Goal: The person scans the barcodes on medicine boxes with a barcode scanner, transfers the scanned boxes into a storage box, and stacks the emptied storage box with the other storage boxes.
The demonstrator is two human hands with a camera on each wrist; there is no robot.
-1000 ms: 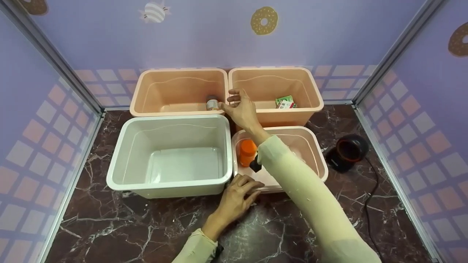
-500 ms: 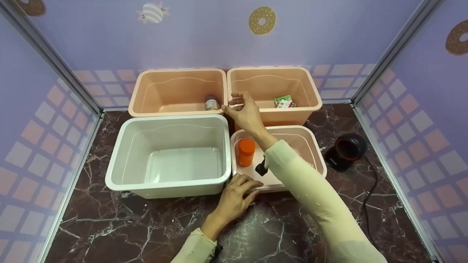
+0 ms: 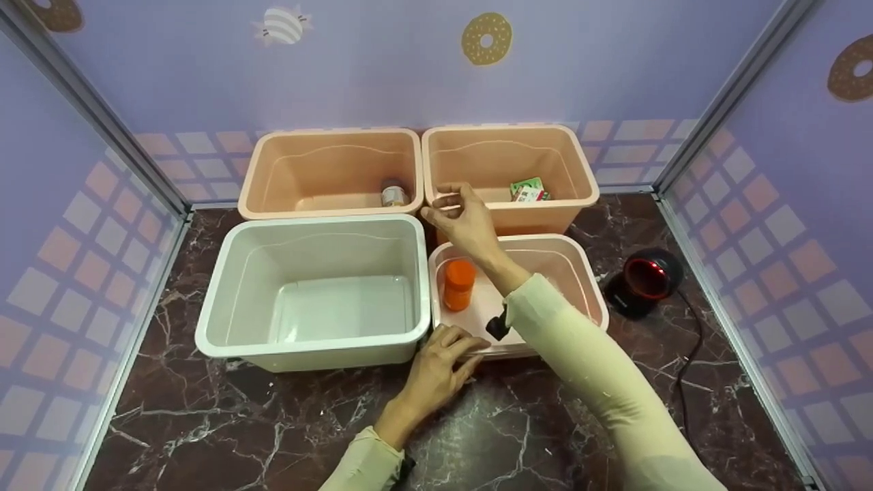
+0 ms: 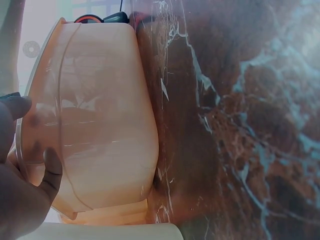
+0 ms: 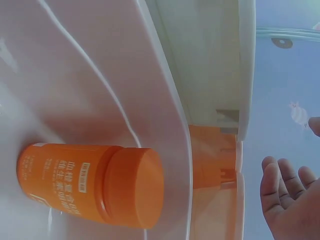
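Note:
My left hand (image 3: 438, 367) holds the near left rim of a small pink bin (image 3: 590, 300), its thumb (image 4: 52, 172) along the outer wall and its other fingers over the rim. Inside that bin an orange bottle (image 3: 459, 285) with an orange cap stands at the left; the right wrist view shows printed characters and a barcode on the bottle (image 5: 75, 180). My right hand (image 3: 472, 226) hovers above the bin's far edge, near the corner between the two rear bins, fingers loosely bent and nothing between them.
A white bin (image 3: 208, 286) stands left of the pink one. Behind are two peach bins: the left (image 3: 307, 164) holds a small labelled jar (image 3: 393, 195), the right (image 3: 539, 218) small green and white packs (image 3: 528, 191). A black corded scanner (image 3: 644, 281) stands at right.
My right hand has drawn back slightly toward me and to the right from the rear bins. The scanner now glows red. My left hand stays on the rim.

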